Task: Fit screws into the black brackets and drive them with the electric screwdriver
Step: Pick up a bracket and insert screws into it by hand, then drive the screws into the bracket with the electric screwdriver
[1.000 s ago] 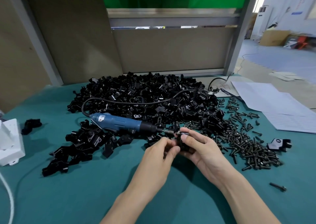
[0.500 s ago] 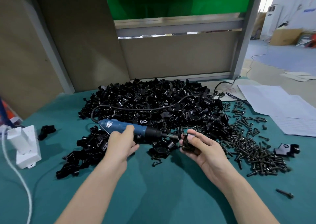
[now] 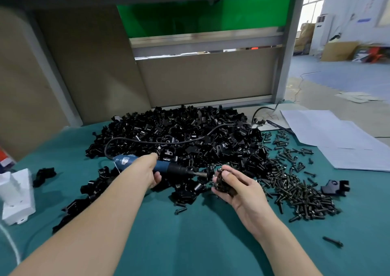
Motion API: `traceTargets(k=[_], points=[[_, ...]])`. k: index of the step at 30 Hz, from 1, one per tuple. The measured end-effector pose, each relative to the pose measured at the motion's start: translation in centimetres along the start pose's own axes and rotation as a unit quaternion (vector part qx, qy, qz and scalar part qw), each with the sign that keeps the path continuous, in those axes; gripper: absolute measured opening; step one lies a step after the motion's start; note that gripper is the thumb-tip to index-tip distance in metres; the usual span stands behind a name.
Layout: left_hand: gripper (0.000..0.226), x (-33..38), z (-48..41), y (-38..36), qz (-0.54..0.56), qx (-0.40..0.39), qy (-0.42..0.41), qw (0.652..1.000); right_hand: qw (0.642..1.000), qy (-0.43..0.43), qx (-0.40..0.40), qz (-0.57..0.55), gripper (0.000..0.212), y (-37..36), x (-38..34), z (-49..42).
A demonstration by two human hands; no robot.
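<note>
The pile of black brackets [image 3: 179,136] fills the far middle of the green table [image 3: 190,244], its back edge against the brown panel [image 3: 206,77]. Nearer than the pile the green surface runs bare to the front edge, crossed only by the 2 forearms. A smaller run of brackets [image 3: 88,193] trails off the pile's near-left corner. Left of the pile lie 1 lone black piece [image 3: 44,175] and, further out, a white block [image 3: 16,197]; whether it holds anything cannot be told. Right of the pile a heap of screws [image 3: 295,187] spreads toward white paper sheets [image 3: 337,140], with 1 separate bracket part [image 3: 335,188] beyond it and 1 stray screw [image 3: 333,242] well apart near the table's right edge. Another single screw [image 3: 180,210] lies just in front of the pile.

At the pile's near edge the left hand [image 3: 145,170] wraps its fingers and thumb round the blue body of the electric screwdriver [image 3: 175,169], whose cord [image 3: 158,141] loops back over the pile. The tool lies nearly level, tip toward the right hand [image 3: 238,189]. That hand's fingers curl round 1 bracket [image 3: 223,185], thumb pressed on top. The bit ends just beside this bracket; whether it touches cannot be told.
</note>
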State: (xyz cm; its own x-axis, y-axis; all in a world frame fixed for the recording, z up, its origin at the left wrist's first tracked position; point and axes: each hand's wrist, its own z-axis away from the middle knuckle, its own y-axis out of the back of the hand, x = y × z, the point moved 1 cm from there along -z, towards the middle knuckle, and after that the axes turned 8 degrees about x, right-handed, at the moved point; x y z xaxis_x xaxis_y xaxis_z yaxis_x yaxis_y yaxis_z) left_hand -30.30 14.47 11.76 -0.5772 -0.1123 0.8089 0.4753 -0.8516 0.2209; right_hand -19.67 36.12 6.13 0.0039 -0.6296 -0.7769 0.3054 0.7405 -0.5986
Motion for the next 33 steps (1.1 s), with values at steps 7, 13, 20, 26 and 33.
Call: traceTargets(k=[7,13,20,26,33], points=[[0.021,-0.5,1.8,-0.1,0.337,-0.15,-0.012,0.929,1.0,0.012,0.023,0.01,0.035,0.3,-0.2,-0.6],[0.019,1.4,5.2,-0.6,0.407,-0.337,-0.032,0.848,1.0,0.003,0.003,-0.012,0.046,0.0,-0.2,-0.9],[0.019,2.7,7.6,-2.3,0.426,-0.268,-0.21,0.838,0.999,0.019,0.004,-0.049,0.04,0.2,-0.1,-1.5],[0.017,2.1,7.1,-2.8,0.472,-0.203,-0.223,0.829,0.999,0.013,0.005,-0.052,0.027,0.1,-0.4,-1.5],[0.017,0.8,5.4,-3.3,0.476,-0.17,-0.198,0.84,0.999,0.013,0.004,-0.032,0.034,-0.1,-0.3,-1.1]])
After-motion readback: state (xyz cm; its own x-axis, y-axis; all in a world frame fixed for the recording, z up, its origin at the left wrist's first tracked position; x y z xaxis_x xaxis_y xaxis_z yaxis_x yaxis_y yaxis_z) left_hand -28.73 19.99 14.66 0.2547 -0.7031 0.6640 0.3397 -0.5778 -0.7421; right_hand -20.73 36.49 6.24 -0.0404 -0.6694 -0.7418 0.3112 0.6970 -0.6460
